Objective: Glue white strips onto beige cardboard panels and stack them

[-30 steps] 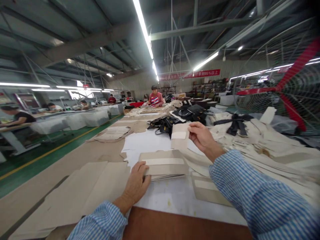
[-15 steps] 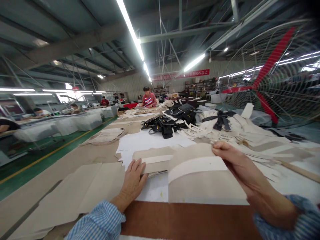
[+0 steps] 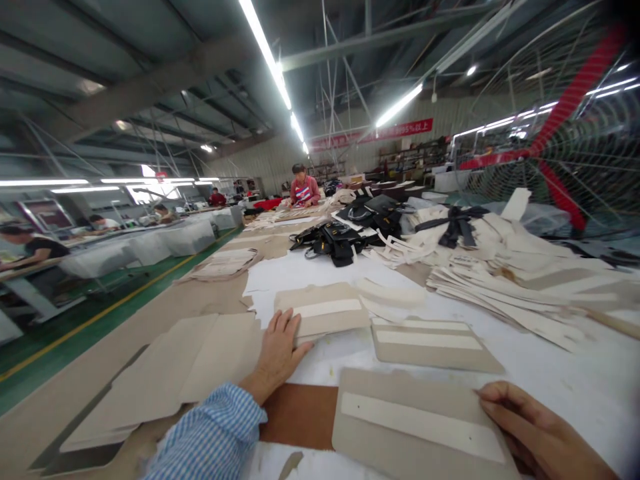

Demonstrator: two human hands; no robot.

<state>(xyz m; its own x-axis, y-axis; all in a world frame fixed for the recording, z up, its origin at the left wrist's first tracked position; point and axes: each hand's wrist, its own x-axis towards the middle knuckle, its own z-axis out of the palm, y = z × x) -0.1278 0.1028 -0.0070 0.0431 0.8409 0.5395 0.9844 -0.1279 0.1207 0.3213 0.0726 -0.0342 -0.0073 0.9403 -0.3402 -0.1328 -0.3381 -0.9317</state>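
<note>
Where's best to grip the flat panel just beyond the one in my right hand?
Probably pinch the flat panel by its right edge, from the right: it's thin, that edge looks free, and the left lies near another panel.

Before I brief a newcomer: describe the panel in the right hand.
On the white work surface, find the brown rectangle. Just right of it is a beige panel. It alone is pinched by the right hand, its white strip showing two dark dots.

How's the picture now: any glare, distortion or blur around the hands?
Head view, overhead: tube light blown out white; head view, right side: fan looks stretched, top corner dark; head view, foreground: left hand, right hand and beige panel fairly clear.
</note>
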